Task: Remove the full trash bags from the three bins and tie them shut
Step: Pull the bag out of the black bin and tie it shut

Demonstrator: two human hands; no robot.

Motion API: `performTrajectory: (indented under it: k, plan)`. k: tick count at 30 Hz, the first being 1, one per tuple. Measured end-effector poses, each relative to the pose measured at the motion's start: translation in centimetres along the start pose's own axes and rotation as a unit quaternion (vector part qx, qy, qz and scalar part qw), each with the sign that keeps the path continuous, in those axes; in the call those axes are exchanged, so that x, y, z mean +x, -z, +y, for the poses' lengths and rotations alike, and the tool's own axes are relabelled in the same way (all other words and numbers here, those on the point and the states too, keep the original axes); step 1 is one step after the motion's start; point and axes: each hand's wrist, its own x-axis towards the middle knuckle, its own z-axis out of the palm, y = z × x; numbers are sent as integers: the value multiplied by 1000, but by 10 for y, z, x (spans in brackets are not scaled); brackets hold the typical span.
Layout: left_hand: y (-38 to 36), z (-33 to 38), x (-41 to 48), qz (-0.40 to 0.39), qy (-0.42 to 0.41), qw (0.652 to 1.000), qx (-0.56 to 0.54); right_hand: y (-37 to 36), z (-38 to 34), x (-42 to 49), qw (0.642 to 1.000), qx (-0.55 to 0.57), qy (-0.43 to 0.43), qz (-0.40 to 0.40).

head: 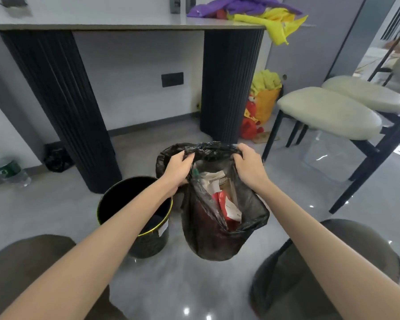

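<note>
Far out to the left of the hands, a plastic water bottle (9, 170) lies by the wall, and a small crumpled black bag (57, 158) sits nearer, beside the dark ribbed table leg (62, 107). Just left of and below the grip stands a black bin (148, 243) with a yellow rim and no liner in it; the left forearm crosses over its mouth.

The left hand (178, 168) has its fingers curled round the bunched plastic at the left side of the trash bag's rim. The trash bag (206, 239) hangs below both hands, out of the bin and just to its right. Its mouth gapes between the two grips, showing paper and red packaging inside. Whether its bottom touches the floor cannot be told. The right hand (248, 166) clutches the rim on the opposite side, fingers wrapped over the gathered edge.

Beyond the right hand is a yellow bag of toys (264, 100). Well off to the right stand two cushioned stools (328, 112).
</note>
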Motion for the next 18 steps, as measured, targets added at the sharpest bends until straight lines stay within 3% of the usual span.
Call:
performTrajectory:
  k: [12,18]
  plan:
    - [-3,-128,2,-9,100,991,89,-94,99,-35,987,-1,-134,-83]
    - [16,-153,8,-72,159,980,97,-127,98,-43,954,95,-163,-231]
